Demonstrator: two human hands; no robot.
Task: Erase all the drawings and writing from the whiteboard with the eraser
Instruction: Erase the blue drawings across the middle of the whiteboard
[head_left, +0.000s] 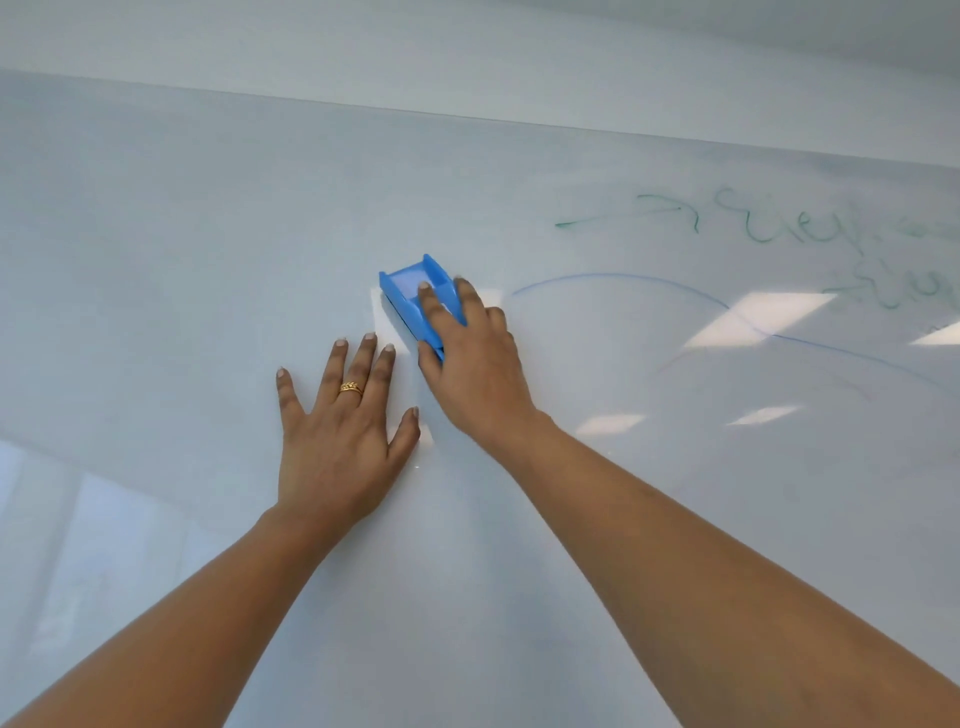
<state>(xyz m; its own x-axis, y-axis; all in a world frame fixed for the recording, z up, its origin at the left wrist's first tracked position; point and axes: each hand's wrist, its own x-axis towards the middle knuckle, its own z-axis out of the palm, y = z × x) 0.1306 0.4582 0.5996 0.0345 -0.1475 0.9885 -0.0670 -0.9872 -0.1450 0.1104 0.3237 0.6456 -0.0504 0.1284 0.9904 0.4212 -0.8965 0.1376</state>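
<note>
A glossy whiteboard (208, 260) fills the view. My right hand (475, 364) grips a blue eraser (410, 288) and holds it against the board near the middle. My left hand (340, 431) lies flat on the board just left of and below the eraser, fingers spread, with a gold ring on one finger. Green writing (753, 226) with an arrow sits at the upper right. A thin blue curved line (623, 278) runs from right of the eraser toward the right edge. A fainter curved line (675, 358) lies below it.
The board's top edge (467, 117) runs across the upper view, with a pale wall above it. Ceiling light reflections (753, 317) shine on the right part of the board. The left half of the board shows only faint smudges.
</note>
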